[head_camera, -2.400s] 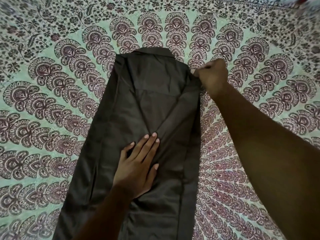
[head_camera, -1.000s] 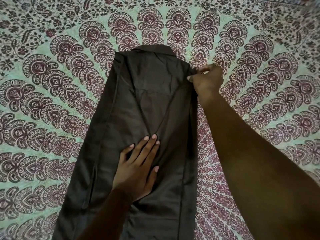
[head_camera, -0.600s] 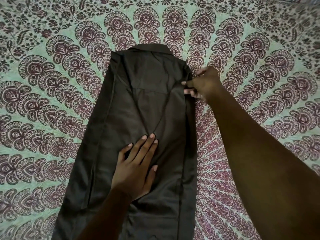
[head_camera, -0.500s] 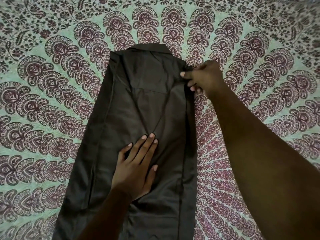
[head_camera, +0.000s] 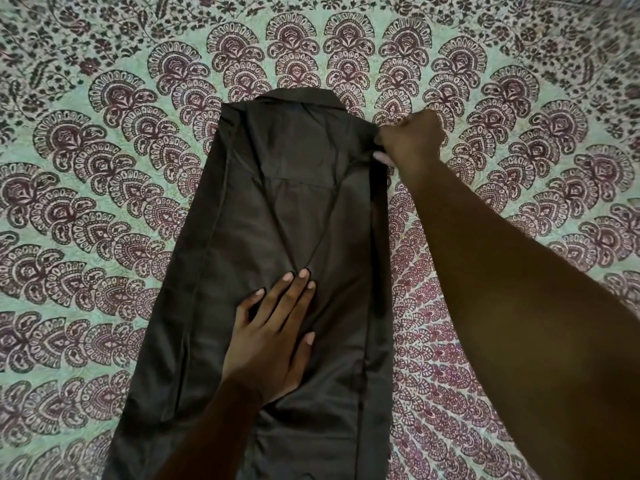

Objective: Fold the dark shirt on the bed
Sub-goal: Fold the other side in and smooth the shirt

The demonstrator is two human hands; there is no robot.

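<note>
Dark brown cloth down the middle of a green and maroon printed bedspread (head_camera: 86,202): the dark shirt (head_camera: 287,209), folded in from both sides into a long strip, collar at 12 o'clock, hem cut off by the frame at 6 o'clock. Pressed flat at mid-strip under the left hand (head_camera: 273,337), fingers straight and close together, tips toward 12 o'clock at a diagonal crease. Pinched at the shoulder edge, 1 o'clock from that palm, by the right hand (head_camera: 412,140), fingers curled tight on the fold.
</note>
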